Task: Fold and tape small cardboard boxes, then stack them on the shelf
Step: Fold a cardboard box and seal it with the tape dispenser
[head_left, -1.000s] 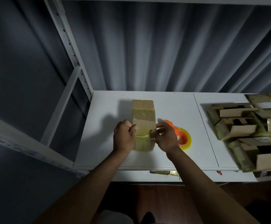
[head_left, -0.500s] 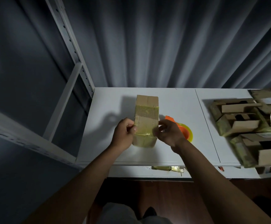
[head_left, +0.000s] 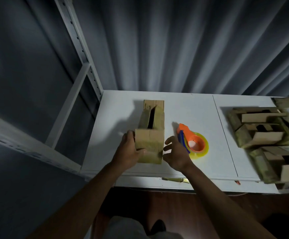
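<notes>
1. The box (head_left: 150, 145) stands on the white shelf (head_left: 116, 107), near its front edge and left of the board seam. I use the box as the landmark.
2. The box top shows two flaps with a dark slit open between them; the near face is plain cardboard, with glossy tape at its lower part.
3. The left hand (head_left: 128, 152) grips the box's left side, fingers curled round the far left edge and thumb on the near face.
4. The right hand (head_left: 174, 152) is just right of the box, fingers spread and relaxed; its fingertips are at the box's right edge, but I cannot tell whether they touch it.
5. The tape dispenser (head_left: 191, 141), orange with a blue part and a yellow roll, lies flat to the right of the box, just beyond the right hand.
6. Further right of the box, past the seam, a pile of flat boxes (head_left: 267, 138) reaches the shelf's front edge and overhangs it slightly.
7. Left of the box, bare shelf runs to the left edge, where the upright post (head_left: 81, 49) rises.
8. Behind the box, bare shelf runs to the back edge, against the grey curtain (head_left: 174, 49).
9. In front of the box only a narrow strip of shelf is left before the front edge.
</notes>
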